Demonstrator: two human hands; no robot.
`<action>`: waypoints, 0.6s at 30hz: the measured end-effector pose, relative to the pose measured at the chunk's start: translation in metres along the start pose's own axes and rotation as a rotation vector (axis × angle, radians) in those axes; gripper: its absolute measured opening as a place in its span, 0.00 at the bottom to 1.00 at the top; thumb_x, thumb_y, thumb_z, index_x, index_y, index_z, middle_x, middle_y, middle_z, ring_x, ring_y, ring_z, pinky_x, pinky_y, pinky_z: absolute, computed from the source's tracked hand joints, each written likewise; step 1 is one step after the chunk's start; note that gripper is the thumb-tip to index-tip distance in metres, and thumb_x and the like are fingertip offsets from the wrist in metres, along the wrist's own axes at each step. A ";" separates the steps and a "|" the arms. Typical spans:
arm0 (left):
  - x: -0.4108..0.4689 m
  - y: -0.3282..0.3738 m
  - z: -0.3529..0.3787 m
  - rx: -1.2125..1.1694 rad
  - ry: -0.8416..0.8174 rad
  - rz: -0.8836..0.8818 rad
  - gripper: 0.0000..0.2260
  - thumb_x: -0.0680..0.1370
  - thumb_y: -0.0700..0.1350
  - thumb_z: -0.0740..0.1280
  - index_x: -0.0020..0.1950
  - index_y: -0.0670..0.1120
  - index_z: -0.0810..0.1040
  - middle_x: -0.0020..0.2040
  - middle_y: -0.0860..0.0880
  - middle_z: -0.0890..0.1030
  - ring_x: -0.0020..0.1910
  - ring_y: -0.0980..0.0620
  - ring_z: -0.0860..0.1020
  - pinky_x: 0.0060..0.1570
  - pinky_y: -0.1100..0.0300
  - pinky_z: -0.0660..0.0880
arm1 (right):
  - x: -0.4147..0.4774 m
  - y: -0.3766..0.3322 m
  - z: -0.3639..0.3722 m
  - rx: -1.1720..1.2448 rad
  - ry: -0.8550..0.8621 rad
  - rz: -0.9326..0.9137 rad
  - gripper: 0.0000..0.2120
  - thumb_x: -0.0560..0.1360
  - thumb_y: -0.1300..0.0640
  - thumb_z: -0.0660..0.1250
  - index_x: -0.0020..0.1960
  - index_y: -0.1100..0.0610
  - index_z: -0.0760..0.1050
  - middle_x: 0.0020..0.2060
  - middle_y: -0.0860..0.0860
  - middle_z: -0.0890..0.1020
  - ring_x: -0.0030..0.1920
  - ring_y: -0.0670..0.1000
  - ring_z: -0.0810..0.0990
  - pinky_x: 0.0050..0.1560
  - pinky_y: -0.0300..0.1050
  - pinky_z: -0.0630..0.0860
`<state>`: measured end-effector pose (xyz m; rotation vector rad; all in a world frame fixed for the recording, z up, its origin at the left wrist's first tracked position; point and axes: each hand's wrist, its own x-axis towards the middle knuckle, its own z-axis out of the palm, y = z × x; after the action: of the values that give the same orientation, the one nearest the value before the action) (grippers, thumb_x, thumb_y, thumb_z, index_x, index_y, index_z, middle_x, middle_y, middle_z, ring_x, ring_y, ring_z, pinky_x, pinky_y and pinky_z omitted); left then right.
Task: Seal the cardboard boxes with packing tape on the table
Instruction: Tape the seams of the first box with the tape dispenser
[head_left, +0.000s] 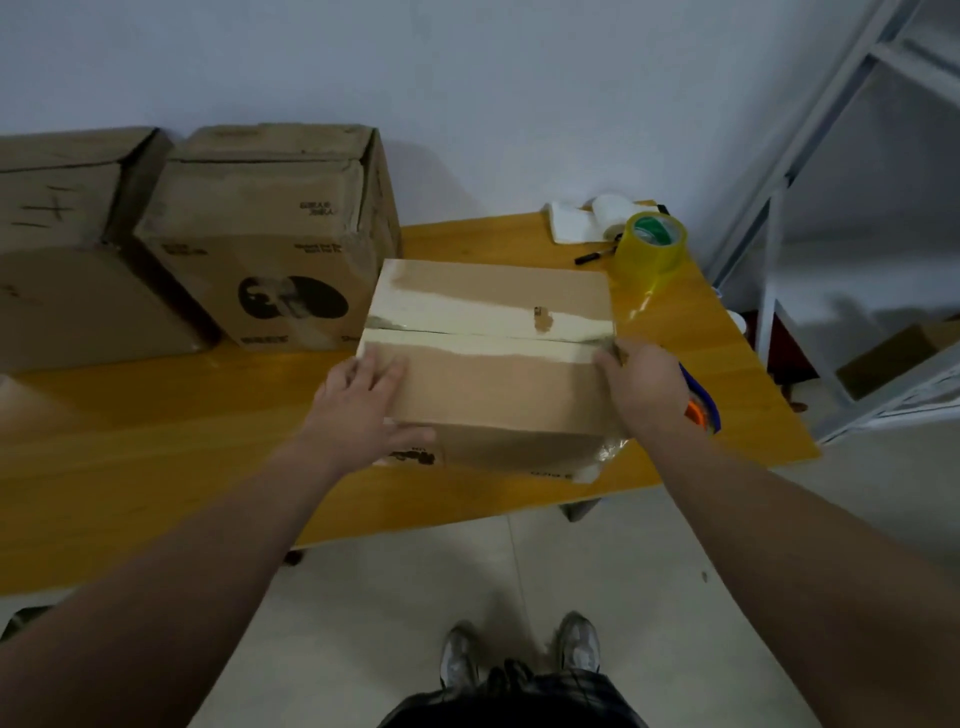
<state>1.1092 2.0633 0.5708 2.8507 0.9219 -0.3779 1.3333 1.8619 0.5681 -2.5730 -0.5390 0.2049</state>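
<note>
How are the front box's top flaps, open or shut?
Shut: both flaps of the cardboard box lie flat, meeting at a centre seam.

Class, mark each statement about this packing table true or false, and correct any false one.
1. The left hand rests on the box top. True.
2. The tape roll sits on the box. False: it stands on the table, beyond the box's far right corner.
3. A black marker lies near the tape roll. True.
4. The box's top flaps stand open. False: they lie shut, meeting at a middle seam.
</note>
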 end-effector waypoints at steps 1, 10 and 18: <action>-0.002 -0.002 0.000 0.028 -0.003 0.017 0.40 0.73 0.70 0.56 0.78 0.54 0.44 0.78 0.47 0.44 0.74 0.43 0.49 0.72 0.46 0.55 | 0.002 0.000 -0.001 0.037 -0.012 0.015 0.15 0.79 0.47 0.60 0.53 0.57 0.76 0.46 0.57 0.81 0.47 0.58 0.78 0.44 0.51 0.75; 0.011 0.028 0.000 0.076 0.064 -0.013 0.39 0.74 0.68 0.57 0.78 0.50 0.49 0.77 0.42 0.54 0.71 0.40 0.57 0.68 0.49 0.60 | -0.064 -0.033 0.030 0.238 -0.034 0.047 0.30 0.80 0.43 0.57 0.78 0.47 0.51 0.77 0.58 0.39 0.75 0.61 0.37 0.73 0.59 0.46; 0.001 0.027 0.010 -0.030 0.170 0.158 0.31 0.76 0.63 0.37 0.77 0.54 0.52 0.78 0.48 0.53 0.76 0.48 0.50 0.73 0.53 0.47 | -0.012 -0.011 0.027 0.211 -0.207 -0.169 0.25 0.79 0.42 0.58 0.74 0.46 0.63 0.78 0.52 0.44 0.76 0.53 0.36 0.74 0.55 0.47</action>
<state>1.1242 2.0403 0.5620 2.9367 0.7135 -0.1056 1.3121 1.8769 0.5510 -2.3017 -0.7645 0.4481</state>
